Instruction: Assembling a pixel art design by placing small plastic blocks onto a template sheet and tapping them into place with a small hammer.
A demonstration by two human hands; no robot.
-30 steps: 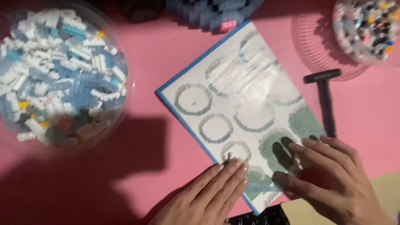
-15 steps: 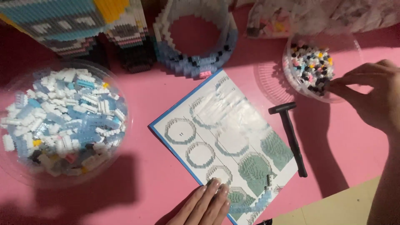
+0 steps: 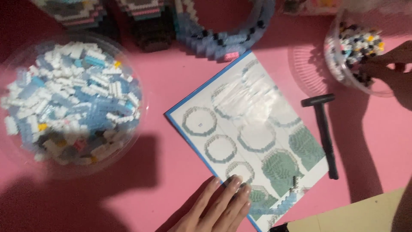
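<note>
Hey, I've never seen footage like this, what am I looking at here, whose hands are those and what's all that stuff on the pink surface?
This is a view from a camera worn on a person's head, looking down at their own two bare hands. The left hand rests flat on a printed instruction sheet showing ring-shaped diagrams. The right hand reaches into a small clear bowl of mixed tiny bricks; whether it holds one is hidden. On the pink table also lie a large clear bowl of white and blue bricks, a black hammer-shaped tool, and part-built brick models.

Black hammer-shaped tool [image 3: 324,131] beside large brick tub [image 3: 68,101].
</note>
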